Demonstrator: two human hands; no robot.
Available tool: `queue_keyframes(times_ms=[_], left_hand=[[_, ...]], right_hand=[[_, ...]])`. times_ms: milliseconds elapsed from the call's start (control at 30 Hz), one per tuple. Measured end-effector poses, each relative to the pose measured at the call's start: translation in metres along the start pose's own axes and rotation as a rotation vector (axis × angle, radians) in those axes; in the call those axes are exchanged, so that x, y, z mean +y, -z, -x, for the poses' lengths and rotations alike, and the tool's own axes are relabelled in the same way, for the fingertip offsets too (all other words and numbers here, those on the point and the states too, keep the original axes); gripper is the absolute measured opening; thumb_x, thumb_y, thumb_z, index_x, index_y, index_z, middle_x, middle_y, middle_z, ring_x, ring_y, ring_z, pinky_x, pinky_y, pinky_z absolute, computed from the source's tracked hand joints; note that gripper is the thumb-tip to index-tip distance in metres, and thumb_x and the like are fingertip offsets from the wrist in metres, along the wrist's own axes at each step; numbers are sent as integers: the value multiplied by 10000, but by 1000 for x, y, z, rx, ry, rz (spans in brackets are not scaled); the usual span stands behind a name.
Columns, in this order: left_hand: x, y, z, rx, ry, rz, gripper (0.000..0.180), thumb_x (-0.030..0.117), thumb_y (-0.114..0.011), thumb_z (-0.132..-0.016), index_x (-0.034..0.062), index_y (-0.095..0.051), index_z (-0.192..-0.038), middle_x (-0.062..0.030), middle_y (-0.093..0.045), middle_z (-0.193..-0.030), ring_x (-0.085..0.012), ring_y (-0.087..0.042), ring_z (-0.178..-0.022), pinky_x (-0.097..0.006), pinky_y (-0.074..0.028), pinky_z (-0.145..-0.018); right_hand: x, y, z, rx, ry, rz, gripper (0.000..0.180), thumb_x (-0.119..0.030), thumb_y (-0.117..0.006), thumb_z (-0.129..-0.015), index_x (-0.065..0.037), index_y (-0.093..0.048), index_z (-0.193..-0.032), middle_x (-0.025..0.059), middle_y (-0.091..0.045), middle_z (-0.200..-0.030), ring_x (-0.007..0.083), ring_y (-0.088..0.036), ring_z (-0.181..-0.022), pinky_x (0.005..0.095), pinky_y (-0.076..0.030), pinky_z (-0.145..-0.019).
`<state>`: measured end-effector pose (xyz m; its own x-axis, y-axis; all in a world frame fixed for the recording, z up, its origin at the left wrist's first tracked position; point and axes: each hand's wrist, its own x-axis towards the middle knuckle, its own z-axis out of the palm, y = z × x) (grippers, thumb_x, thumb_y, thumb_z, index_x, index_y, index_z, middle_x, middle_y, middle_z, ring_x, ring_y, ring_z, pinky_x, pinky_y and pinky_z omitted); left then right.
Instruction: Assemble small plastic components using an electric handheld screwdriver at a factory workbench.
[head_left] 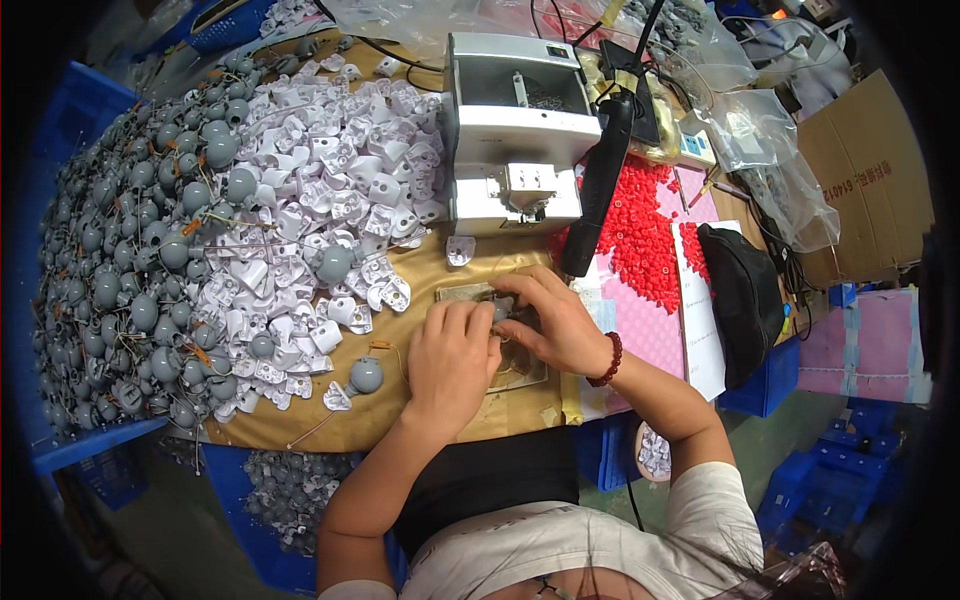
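Seen from above, a person sat at a desk (300,420) covered in tan paper, both forearms reaching in from the lower edge. The left hand (452,362) lay palm down with fingers curled, and the right hand (548,318), a dark red bead bracelet (609,361) on its wrist, curved in from the other side; the two hands met fingertip to fingertip over a small grey part (500,312), pinching it between them, though most of the part was hidden under the fingers. Beneath the hands lay a flat metal plate (500,365) on the desk. Just left of the left hand sat a single grey ball-shaped piece (366,375) with a thin wire trailing from it. Farther left, a broad heap of white plastic shells (340,190) spread across the desk, and beyond it, toward the left rim, a larger heap of grey round pieces (130,270) tangled with wires. Directly behind the hands stood a white boxy machine (515,130), with a black handheld tool (600,185) leaning beside it. To the right, a scatter of small red caps (640,235) lay on a pink sheet (645,330), near a black pouch (745,300). Clear plastic bags (770,150) and a brown cardboard box (870,180) sat at the far right, and blue crates (770,375) showed below the desk edge.
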<state>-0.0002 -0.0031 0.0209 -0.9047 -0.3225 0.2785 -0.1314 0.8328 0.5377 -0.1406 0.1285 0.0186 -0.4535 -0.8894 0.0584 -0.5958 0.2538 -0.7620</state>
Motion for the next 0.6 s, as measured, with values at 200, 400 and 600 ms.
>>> queue_keyframes(times_ms=[200, 400, 600], left_hand=[[-3, -8, 2, -27, -3, -43, 353, 107, -773, -760, 76, -636, -1083, -78, -596, -965, -289, -580, -957, -421, -478, -795], [-2, -10, 2, 25, -20, -21, 341, 108, -776, -750, 80, -639, -1061, -75, -600, -943, -287, -585, -930, -421, -475, -785], [-4, -11, 4, 10, -4, -43, 300, 139, -743, -774, 88, -636, -1048, -55, -602, -946, -256, -595, -931, -400, -470, -750]], right_hand=[[41, 32, -23, 861, 125, 305, 610, -74, -712, -883, 42, -452, -1422, 216, -515, -1357, 400, -478, -1269, 469, -356, -1102], [80, 48, -39, 641, -242, -309, 580, -157, -734, -947, 42, -456, -1416, 106, -644, -1204, 133, -624, -971, 268, -513, -832], [-3, 61, -45, 928, 431, -497, 761, 102, -679, -877, -2, -270, -1510, 101, -644, -1031, 159, -659, -867, 311, -560, -795]])
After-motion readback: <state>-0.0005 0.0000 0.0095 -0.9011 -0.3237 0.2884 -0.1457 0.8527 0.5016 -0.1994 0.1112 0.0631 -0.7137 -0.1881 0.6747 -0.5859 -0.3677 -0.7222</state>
